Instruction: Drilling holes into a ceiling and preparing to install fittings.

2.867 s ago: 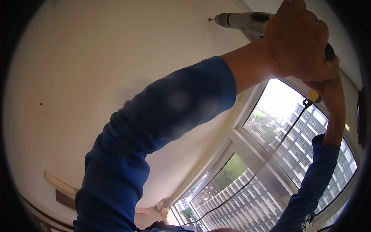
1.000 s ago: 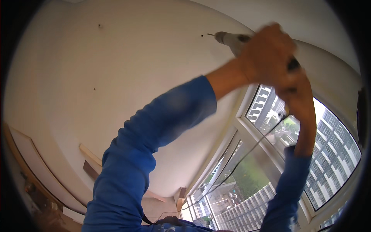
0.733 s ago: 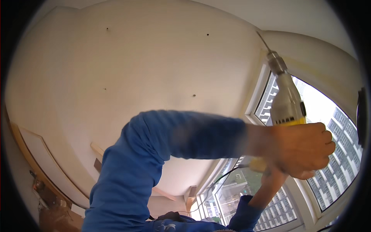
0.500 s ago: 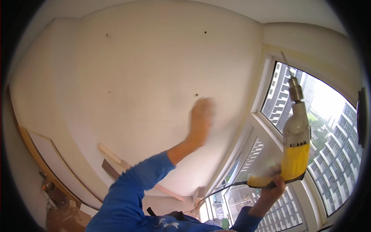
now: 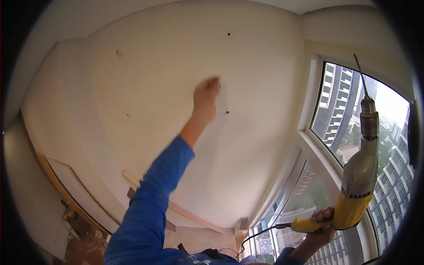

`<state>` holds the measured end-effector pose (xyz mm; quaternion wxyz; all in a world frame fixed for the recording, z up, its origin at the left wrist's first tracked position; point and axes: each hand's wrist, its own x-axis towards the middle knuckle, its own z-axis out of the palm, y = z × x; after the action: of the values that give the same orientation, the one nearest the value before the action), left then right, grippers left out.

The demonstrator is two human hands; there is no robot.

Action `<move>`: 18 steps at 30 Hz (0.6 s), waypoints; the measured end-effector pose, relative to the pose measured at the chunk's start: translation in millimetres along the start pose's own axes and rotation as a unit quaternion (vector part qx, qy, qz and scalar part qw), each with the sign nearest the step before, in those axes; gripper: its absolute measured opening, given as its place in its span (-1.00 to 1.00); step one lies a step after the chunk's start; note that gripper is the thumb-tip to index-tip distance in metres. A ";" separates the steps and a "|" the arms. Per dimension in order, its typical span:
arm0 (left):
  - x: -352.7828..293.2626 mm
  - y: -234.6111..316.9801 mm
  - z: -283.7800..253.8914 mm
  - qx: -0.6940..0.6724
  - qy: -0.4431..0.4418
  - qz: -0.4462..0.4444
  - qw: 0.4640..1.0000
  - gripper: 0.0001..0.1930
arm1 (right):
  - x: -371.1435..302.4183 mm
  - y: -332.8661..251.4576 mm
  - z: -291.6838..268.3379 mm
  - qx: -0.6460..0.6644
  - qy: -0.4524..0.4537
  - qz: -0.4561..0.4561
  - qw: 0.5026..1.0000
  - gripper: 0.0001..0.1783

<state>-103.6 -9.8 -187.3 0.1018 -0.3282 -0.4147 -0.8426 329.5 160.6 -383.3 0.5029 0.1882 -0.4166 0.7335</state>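
My right hand (image 5: pixel 322 227) is wrapped round the handle of a yellow and grey power drill (image 5: pixel 361 172). The drill points upward, its long thin bit (image 5: pixel 361 77) in front of the window and apart from the wall. My left hand (image 5: pixel 206 98), on an outstretched arm in a blue sleeve, is raised before the pale wall (image 5: pixel 168 84). Its fingers are curled together and slightly blurred, so what they may hold is hidden. Closest to it is a small dark hole (image 5: pixel 227 112) in the wall, below and right of the hand.
More small holes dot the wall, one (image 5: pixel 229 34) high up and another (image 5: pixel 118 52) at upper left. A tall window (image 5: pixel 342 115) fills the right side. From the drill runs a black cord (image 5: pixel 260 232). Wooden boards (image 5: pixel 194 216) lean low by the wall; clutter (image 5: pixel 81 234) covers the lower left.
My left hand has moved up and left, away from the lower hole. The drill in my right hand has shifted right and slightly down. The view has shifted slightly.
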 end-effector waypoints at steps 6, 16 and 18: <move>120.7 98.4 69.2 0.283 -0.035 0.356 0.890 -0.77 | -13.9 -2.1 -7.8 -0.012 0.006 0.031 0.999 -0.64; 144.7 99.0 80.2 0.418 -0.008 0.407 0.812 -0.74 | -19.8 2.9 -29.7 -0.057 0.049 0.010 0.997 -0.62; 147.4 93.3 75.1 0.429 0.000 0.404 0.808 -0.76 | -10.3 -0.9 -31.8 -0.071 0.037 0.015 0.997 -0.62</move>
<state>-139.6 3.3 -1.2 0.5628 -0.3894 -0.5639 -0.4622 339.2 180.2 -408.7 0.5188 0.1180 -0.4518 0.7161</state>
